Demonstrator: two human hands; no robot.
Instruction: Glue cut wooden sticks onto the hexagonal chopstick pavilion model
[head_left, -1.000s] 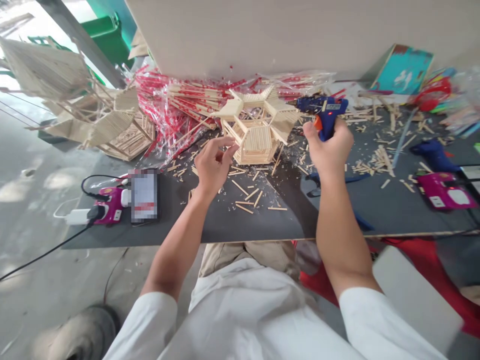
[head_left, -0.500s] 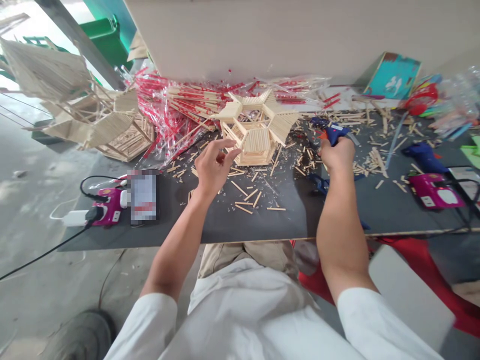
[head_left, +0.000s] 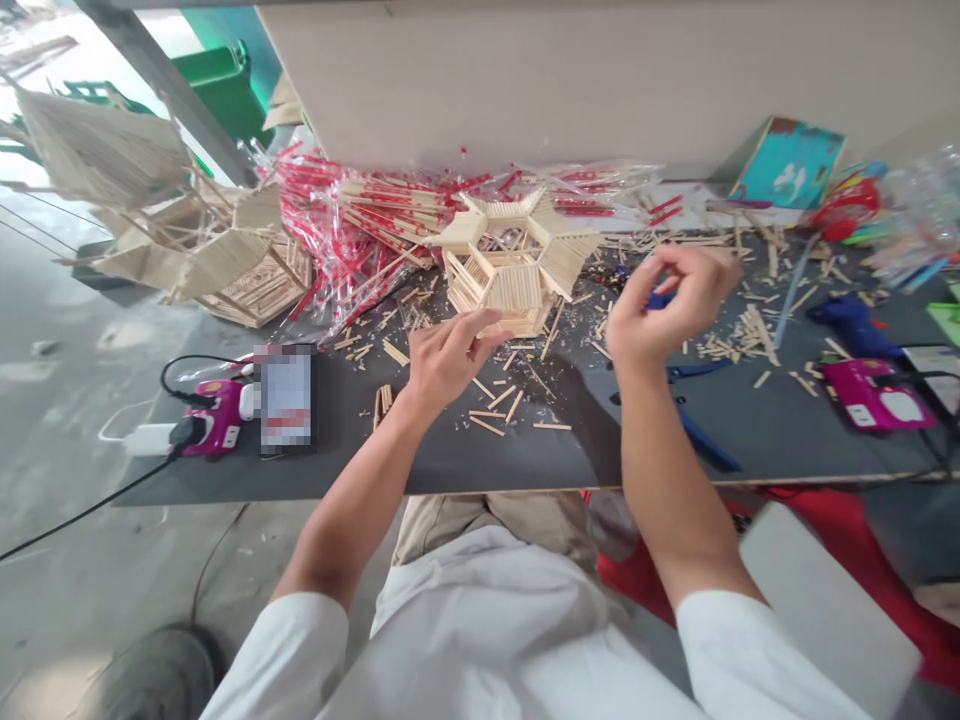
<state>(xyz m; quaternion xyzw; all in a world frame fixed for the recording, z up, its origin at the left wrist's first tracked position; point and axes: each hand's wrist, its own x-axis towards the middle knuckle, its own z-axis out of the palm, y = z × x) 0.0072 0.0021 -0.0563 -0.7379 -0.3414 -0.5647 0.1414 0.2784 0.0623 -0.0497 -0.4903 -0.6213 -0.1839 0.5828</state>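
Note:
A small wooden-stick structure (head_left: 517, 288) with a star-shaped, open-topped roof stands on the dark table. My left hand (head_left: 450, 360) is at its front lower edge, thumb and fingers a little apart and nothing visible in them. Whether the fingertips touch the structure I cannot tell. To the right, my right hand (head_left: 667, 300) is raised over the table with fingers loosely curled, seemingly holding nothing. Behind it shows part of a blue glue gun (head_left: 660, 299), mostly hidden by the hand. Under my right wrist lies a blue-handled cutting tool (head_left: 705, 440), partly covered by the arm.
Loose short sticks (head_left: 491, 405) are scattered across the table. A larger stick model (head_left: 202, 250) stands left, near red-and-clear wrapped stick bundles (head_left: 360, 215). Also here are a phone (head_left: 287, 400), magenta power adapters (head_left: 877, 392) with cables, and a second blue glue gun (head_left: 855, 322).
My right hand has let go of the blue glue gun and risen toward me, fingers curled. My left hand has moved slightly down and right along the structure's front.

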